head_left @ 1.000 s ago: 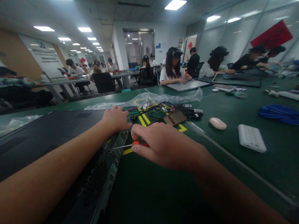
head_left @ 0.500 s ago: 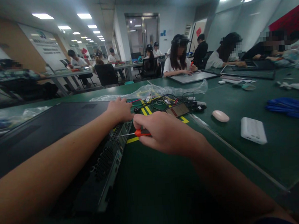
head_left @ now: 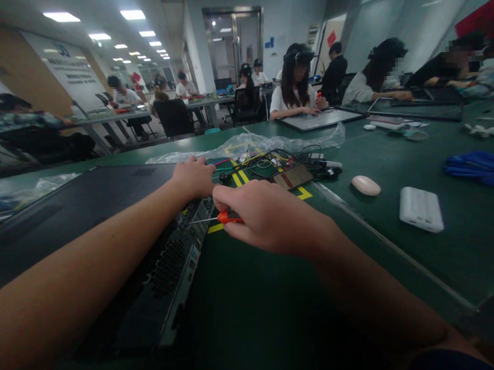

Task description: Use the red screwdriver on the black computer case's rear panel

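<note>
A black computer case [head_left: 108, 214] lies flat on the green table [head_left: 278, 316], its vented back panel facing me. My left hand [head_left: 194, 176] rests closed over the case's far top corner and grips it. My right hand [head_left: 265, 217] is wrapped round a screwdriver [head_left: 221, 218] with an orange-red handle. Its thin metal shaft points left at the case's back panel, with the tip at or very near the panel.
Behind my hands lie tangled cables and a phone [head_left: 293, 176] on yellow floor-tape marks, plus a clear plastic bag [head_left: 249, 146]. A pink oval object [head_left: 365, 185], a white power bank [head_left: 421, 209] and blue gloves [head_left: 478, 168] lie to the right. Several people work at tables beyond.
The view has tilted and drifted a little, so everything sits higher in frame. Both hands keep their grips; the screwdriver stays against the case's back panel.
</note>
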Motion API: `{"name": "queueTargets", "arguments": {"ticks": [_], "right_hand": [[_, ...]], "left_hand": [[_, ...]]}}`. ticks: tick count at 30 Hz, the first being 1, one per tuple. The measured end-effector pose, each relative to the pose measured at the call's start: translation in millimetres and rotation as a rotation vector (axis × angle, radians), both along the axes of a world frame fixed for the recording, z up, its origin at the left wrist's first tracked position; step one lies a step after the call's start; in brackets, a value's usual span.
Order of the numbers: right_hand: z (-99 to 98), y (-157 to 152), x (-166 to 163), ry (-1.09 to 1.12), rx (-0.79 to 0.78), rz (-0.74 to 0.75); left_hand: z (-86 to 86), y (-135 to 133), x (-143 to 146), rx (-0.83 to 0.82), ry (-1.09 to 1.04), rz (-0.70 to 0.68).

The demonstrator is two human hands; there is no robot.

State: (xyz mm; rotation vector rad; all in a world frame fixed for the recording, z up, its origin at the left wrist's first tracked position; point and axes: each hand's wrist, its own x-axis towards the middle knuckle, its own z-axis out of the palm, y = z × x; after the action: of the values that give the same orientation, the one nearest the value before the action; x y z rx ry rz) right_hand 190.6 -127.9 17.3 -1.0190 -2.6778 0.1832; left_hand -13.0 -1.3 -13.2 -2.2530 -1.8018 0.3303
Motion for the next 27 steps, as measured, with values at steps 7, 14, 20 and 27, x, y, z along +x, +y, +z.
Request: {"name": "queueTargets", "arguments": {"ticks": [7, 14, 20, 27], "right_hand": [[-2.0, 3, 2, 0.014, 0.02, 0.04], [-7.2, 10, 6, 0.085, 0.0, 0.111], [-12.0, 18, 7, 0.144, -0.023, 0.157], [-6.7, 16, 6, 0.117, -0.05, 0.142]], "left_hand": [[-5.5, 3, -4, 0.027, 0.029, -0.003], [-1.9, 4, -3, -0.011, 0.06, 0.028], [0.1, 4, -1, -0.03, 0.061, 0.055], [-4.3, 5, -1, 0.013, -0.01, 0.084]]}}
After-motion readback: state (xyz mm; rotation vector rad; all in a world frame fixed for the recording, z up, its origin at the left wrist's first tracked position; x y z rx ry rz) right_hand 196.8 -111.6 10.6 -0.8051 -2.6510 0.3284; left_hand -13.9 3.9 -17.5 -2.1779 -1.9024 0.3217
